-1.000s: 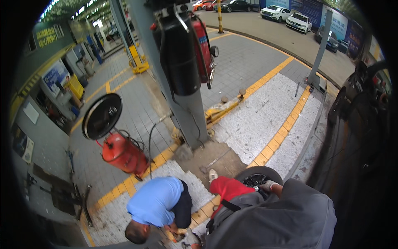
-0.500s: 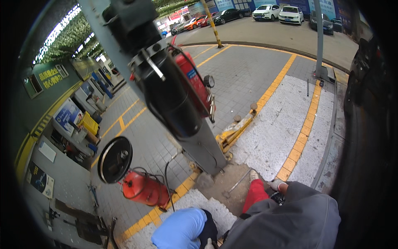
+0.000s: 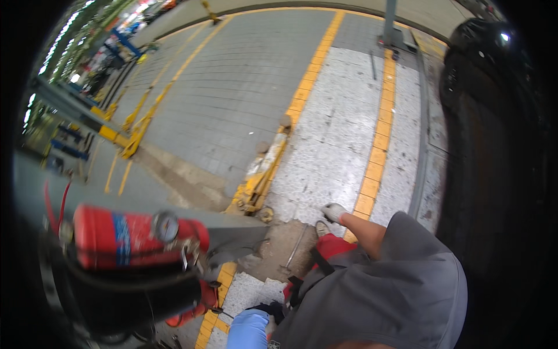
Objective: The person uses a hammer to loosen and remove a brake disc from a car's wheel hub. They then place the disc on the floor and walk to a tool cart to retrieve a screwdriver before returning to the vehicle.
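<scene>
My right hand (image 3: pixel 334 212), in a pale work glove, reaches out over the speckled white floor just beyond my shoe (image 3: pixel 322 228). Its fingers look loosely apart, and I see nothing in them. My grey sleeve and bare forearm lead to it from the lower right. Close by, a thin metal bar (image 3: pixel 297 247) lies across the bare concrete patch (image 3: pixel 276 244). My left hand is out of the picture. At the lower edge, a co-worker in a blue shirt (image 3: pixel 247 331) is low down to my left, mostly cut off.
Close on the left hang a red fire extinguisher (image 3: pixel 99 238) with a gauge and a black cylinder (image 3: pixel 128 302), beside a grey post (image 3: pixel 232 224). A yellow lift arm (image 3: pixel 250 186) rests along the floor ahead. A dark car (image 3: pixel 494 145) stands along the right.
The view has tilted downward and swung. My right hand has moved from beside a dark object near my knee to stretch forward. My left glove, earlier at the lower edge, has gone from view.
</scene>
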The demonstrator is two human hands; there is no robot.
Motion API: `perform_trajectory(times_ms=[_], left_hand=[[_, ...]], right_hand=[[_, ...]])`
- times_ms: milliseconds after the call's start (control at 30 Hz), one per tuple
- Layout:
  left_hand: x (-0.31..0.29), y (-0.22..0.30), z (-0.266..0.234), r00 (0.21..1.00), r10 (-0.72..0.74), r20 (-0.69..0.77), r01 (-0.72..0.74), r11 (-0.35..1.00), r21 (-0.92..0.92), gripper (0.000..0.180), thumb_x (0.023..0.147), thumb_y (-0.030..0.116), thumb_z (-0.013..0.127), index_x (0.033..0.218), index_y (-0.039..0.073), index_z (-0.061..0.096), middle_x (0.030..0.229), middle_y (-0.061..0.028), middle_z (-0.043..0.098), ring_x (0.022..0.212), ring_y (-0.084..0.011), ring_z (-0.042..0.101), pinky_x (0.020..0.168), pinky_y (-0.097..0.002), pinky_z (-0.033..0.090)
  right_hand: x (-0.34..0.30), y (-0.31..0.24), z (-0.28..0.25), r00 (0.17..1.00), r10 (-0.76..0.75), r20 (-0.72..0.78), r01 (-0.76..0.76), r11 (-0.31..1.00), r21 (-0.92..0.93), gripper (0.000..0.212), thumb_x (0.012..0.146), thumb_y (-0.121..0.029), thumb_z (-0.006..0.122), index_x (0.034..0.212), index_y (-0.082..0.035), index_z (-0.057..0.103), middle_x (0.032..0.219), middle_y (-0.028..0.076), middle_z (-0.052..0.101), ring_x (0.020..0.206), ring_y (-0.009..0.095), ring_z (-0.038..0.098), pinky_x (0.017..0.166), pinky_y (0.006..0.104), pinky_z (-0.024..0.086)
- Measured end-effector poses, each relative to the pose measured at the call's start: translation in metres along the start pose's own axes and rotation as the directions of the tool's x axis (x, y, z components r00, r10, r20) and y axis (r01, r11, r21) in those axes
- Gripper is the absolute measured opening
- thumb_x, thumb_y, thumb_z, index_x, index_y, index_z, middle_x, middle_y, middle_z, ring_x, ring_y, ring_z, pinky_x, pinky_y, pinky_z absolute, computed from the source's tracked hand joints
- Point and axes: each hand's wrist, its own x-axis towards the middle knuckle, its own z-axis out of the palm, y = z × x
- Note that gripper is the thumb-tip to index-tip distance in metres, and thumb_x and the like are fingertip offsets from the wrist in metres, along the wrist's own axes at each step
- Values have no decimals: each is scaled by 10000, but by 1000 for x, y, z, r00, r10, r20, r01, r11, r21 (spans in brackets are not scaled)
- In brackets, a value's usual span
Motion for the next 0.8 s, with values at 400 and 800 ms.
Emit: perform_trajectory(times_ms=[400,800], left_hand=[[151,406,71,963,222,155,-231,972,39,637,1055,587,473,1011,48,811,1022,-172,800,962,-290,741,899,-458,557],[336,959,141,915,261,306,-349,895,279,641,1055,585,457,934,51,791,870,-154,783,766,-292,705,810,-494,548]], right_hand=[[115,-287,-99,906,-281,317,136,901,412,464,1125,-393,650,1405,-23,670,1083,82,775,882,169,728,781,367,623],[462,-428,-540,942,-186,-279,287,878,383,359,1088,-314,664,1281,-13,700,930,88,730,738,200,688,656,385,595]])
